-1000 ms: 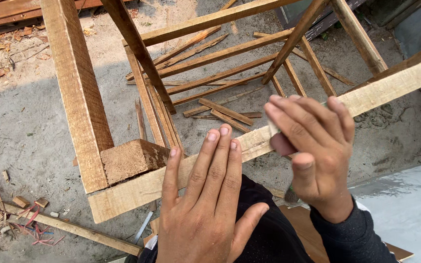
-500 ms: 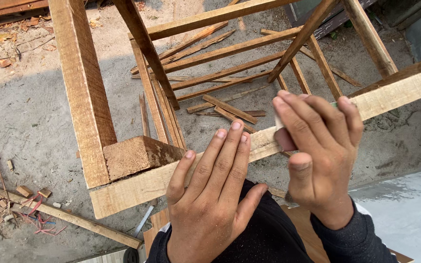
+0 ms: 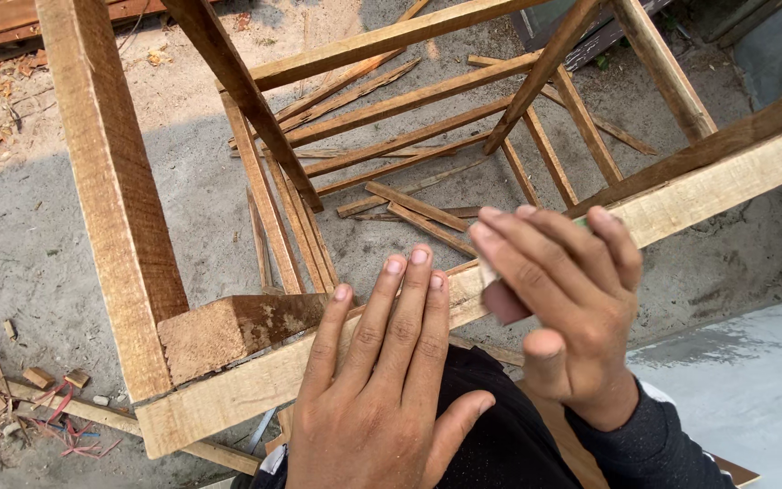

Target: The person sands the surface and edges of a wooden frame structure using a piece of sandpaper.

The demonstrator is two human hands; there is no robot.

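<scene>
Compared with half a second before, the right hand has slid a little toward the left along the pale top rail of the wooden frame, so it now sits closer to the left hand, whose fingers reach slightly further over the rail's edge than they did. The left hand lies open and flat, palm down, four fingers spread across the rail and pointing away from the body, thumb splayed out to the right over dark trousers. The right hand is curled, fingers bent down over the rail and closed on a small reddish-brown sanding block, which shows beneath the fingertips and presses against the rail's near face. A square corner block sits inside the frame's corner, just left of the left hand. Loose wooden slats lie on the concrete floor below.
</scene>
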